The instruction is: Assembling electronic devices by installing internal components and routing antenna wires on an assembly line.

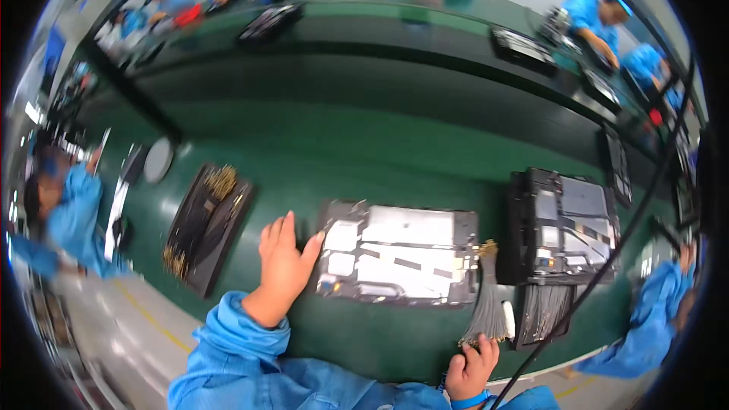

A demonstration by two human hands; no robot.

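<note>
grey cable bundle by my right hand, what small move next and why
Probably pinch one strand of the grey cable bundle with your right hand, since it is at the bundle's lower end, while your open left hand is by the left edge of the silver panel.

Free tabletop (364, 152) beyond panel (406, 226), stack (581, 216) rightward

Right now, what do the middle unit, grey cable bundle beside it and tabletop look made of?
Middle unit: black surround, likely plastic; glaring silver faces, maybe metal or film.
Grey cable bundle: matte strands, probably plastic-coated wire; golden ends look metallic.
Tabletop: softly reflective green, maybe rubber or laminate.
</note>
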